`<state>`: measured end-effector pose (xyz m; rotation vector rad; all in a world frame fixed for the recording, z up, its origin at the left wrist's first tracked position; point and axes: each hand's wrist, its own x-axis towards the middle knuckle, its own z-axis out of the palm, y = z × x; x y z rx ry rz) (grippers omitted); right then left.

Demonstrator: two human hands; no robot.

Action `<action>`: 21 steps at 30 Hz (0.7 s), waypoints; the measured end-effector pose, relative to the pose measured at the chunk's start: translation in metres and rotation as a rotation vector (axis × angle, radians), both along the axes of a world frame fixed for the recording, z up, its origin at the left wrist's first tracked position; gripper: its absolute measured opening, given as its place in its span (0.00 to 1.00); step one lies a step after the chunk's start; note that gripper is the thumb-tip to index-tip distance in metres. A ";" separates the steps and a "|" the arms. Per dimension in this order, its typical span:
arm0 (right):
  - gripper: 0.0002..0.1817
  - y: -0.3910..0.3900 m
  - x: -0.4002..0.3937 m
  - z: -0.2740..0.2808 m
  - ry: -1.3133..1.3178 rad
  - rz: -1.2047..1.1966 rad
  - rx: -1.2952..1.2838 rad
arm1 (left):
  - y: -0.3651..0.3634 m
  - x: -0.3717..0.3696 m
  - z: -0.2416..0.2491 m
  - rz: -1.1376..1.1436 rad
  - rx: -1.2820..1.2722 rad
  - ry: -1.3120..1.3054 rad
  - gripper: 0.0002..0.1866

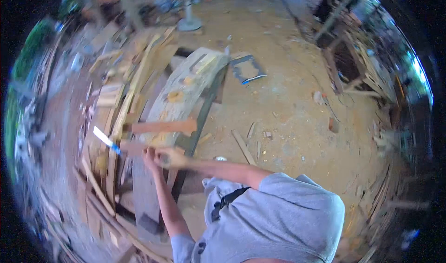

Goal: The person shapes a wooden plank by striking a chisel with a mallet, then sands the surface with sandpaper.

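Observation:
Over the wooden bench (pixel 160 100), my left hand (pixel 151 159) has its fingers closed at the end of a short brown board (pixel 132 148). Right beside it, my right hand (pixel 173 158) is blurred and looks closed; a small greyish round shape shows at its fingers, too smeared to name. Just beyond both hands, a longer reddish board (pixel 163 126) lies across the bench. A white blade-like strip with a blue end (pixel 107 140) is left of the short board, its blue end close to that board's far end.
Long planks and scrap wood (pixel 123 119) run along the bench's left side. On the dirt floor are a dark square frame-like item (pixel 248 69), a loose stick (pixel 243 147) and wood chips. A stand with a round base (pixel 189 24) is at the back; a wooden frame (pixel 346 68) is at the right.

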<state>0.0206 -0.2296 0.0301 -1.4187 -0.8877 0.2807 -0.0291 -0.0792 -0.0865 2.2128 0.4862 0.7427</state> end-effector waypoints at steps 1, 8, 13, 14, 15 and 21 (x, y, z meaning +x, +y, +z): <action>0.09 0.003 -0.001 -0.010 0.031 -0.008 -0.062 | -0.003 0.003 0.003 0.077 -0.636 -0.080 0.09; 0.04 0.012 0.010 -0.050 0.623 0.022 0.156 | 0.003 -0.001 0.017 0.280 -0.031 -0.016 0.07; 0.06 0.010 0.012 -0.036 0.294 -0.009 0.065 | 0.019 -0.037 0.036 0.383 -0.048 0.545 0.08; 0.06 0.010 0.012 -0.034 0.297 0.006 0.056 | 0.017 -0.041 0.035 0.397 -0.058 0.549 0.08; 0.06 0.009 0.012 -0.034 0.395 0.023 0.060 | 0.014 -0.045 0.035 0.449 0.126 0.645 0.09; 0.05 0.009 0.021 -0.067 0.340 0.054 0.076 | -0.001 -0.027 0.026 0.269 0.199 0.185 0.12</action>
